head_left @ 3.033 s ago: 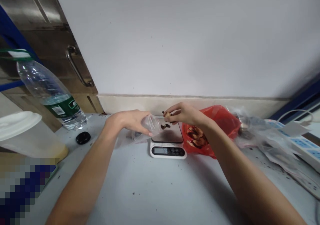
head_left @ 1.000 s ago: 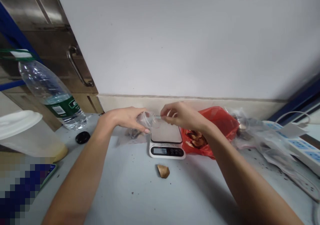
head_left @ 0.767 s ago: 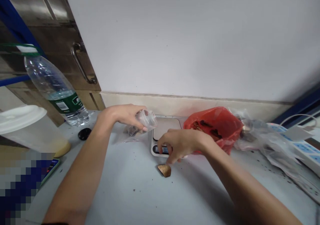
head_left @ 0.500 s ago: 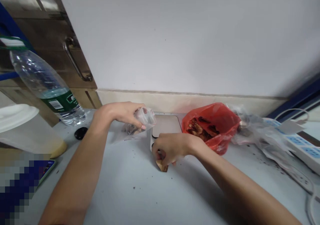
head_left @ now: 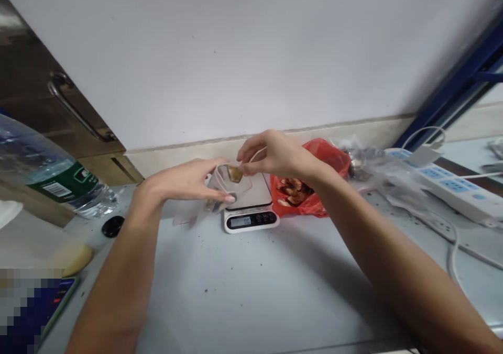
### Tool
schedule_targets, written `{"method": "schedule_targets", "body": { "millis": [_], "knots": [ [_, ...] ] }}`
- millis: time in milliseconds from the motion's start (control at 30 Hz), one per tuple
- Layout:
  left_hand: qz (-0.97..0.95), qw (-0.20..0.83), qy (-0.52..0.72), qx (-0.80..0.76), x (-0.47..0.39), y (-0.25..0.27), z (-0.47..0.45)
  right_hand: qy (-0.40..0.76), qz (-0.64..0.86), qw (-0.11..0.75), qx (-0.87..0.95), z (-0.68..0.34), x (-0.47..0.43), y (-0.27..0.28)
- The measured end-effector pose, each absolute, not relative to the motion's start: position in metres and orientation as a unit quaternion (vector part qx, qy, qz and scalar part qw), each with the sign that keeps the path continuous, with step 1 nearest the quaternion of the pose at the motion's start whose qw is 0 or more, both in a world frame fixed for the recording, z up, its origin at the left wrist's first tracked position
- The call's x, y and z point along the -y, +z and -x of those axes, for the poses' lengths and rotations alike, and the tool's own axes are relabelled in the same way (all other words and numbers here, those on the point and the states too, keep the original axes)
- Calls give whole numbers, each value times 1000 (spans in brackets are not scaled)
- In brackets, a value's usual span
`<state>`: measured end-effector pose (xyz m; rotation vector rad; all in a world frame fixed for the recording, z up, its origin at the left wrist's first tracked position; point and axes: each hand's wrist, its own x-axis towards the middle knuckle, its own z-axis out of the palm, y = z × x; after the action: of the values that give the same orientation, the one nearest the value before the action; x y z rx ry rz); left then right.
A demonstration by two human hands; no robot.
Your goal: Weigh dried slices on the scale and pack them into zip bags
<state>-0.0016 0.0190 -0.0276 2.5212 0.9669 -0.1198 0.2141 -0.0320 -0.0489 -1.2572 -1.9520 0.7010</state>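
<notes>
My left hand [head_left: 184, 180] grips a small clear plastic bag [head_left: 242, 187] by its side, holding its mouth open above a white kitchen scale [head_left: 251, 222]. The scale's display reads 0.0. With bent fingers, my right hand [head_left: 275, 157] pinches a brown dried slice [head_left: 234, 174] at the bag's mouth; its fingertips are partly behind the plastic. Just right of the scale lies an open red plastic bag [head_left: 334, 160] with several brown dried slices [head_left: 293, 191] in it. My right wrist and forearm cover part of that red bag.
A water bottle [head_left: 74, 178], a black cap [head_left: 112, 226] and a pale plastic container [head_left: 35, 239] stand or lie at the left. To the right are crumpled clear bags [head_left: 396, 186] and a white power strip [head_left: 459, 189] with cables. Dark crumbs dot the table [head_left: 236, 301].
My right hand has lifted the slice from the table in front of the scale up to the clear bag's mouth. The scale's display has come into sight. The camera view has shifted.
</notes>
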Motion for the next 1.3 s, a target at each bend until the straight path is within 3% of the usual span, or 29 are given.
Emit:
{"method": "schedule_targets", "body": {
  "millis": [133,267,700,933,1100,1300],
  "knots": [
    [-915,249,13,-317,-18,-26,-2,242,424,388,782,-227,37,-38],
    [-910,301,88,-271,-19,-26,-5,174,399,322,841,-244,46,-29],
    [-831,370,301,-286,-19,-37,-18,231,406,360,808,-266,53,-16],
    [-839,410,254,-252,-17,-36,-14,248,420,401,776,-270,52,-17],
    [-794,394,354,-300,-18,-39,-19,253,436,450,738,-273,53,-19],
    [-764,407,393,-310,-16,-39,-20,246,473,403,744,-276,54,-17]
  ]
}}
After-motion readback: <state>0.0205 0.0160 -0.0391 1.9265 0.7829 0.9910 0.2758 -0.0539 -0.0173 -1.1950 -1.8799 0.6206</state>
